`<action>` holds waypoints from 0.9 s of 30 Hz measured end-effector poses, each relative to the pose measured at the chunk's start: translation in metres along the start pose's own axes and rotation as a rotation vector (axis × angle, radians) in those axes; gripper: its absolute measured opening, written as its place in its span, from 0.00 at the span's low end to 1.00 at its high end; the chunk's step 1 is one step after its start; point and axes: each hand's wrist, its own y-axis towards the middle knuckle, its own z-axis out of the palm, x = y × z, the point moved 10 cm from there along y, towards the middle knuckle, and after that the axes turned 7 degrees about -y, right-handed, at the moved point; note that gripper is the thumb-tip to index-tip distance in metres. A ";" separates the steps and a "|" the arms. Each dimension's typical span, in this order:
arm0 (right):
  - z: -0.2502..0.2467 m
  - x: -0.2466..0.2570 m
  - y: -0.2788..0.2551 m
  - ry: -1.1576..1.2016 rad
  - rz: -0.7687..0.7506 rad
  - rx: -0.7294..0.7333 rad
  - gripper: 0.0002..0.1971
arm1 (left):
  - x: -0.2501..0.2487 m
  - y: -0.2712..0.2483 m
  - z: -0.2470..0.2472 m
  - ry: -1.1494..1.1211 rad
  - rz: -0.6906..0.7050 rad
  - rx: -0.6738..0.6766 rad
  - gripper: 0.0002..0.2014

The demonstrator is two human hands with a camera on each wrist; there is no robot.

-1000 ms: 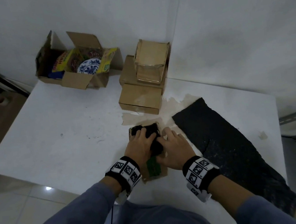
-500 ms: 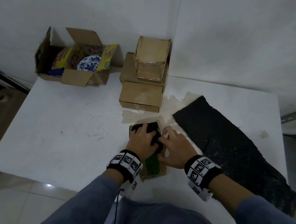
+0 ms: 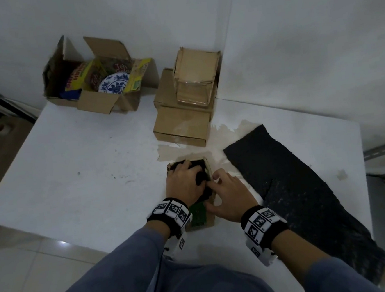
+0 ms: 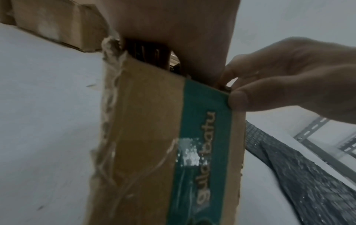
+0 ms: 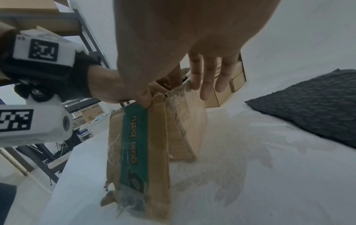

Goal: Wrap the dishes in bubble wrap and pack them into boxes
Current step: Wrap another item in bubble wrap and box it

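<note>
White counter (image 3: 71,171) pushed into a corner of plain white walls (image 3: 293,30). Pale glossy tiled floor (image 3: 23,279) lower left. Grey metal shelving (image 5: 86,50) beyond counter edge. Dim light.

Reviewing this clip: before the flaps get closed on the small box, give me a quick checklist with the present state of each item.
1. Dark wrapped bundle below the rim of the small box: cannot tell; the left hand covers it while pressing down.
2. Box steadied: ok; the right hand pinches its near rim, thumb outside, in the wrist views.
3. Box standing flat on the table: ok.
4. Dish fully wrapped: cannot tell; only dark wrap shows.
5. Spare wrap sheet clear of the box: ok, it lies to the right, apart.
6. Flaps free to fold: cannot tell; both hands hide the opening.
</note>
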 end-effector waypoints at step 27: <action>0.004 0.000 -0.009 0.084 0.002 -0.076 0.21 | 0.011 0.001 0.009 -0.053 0.020 0.019 0.17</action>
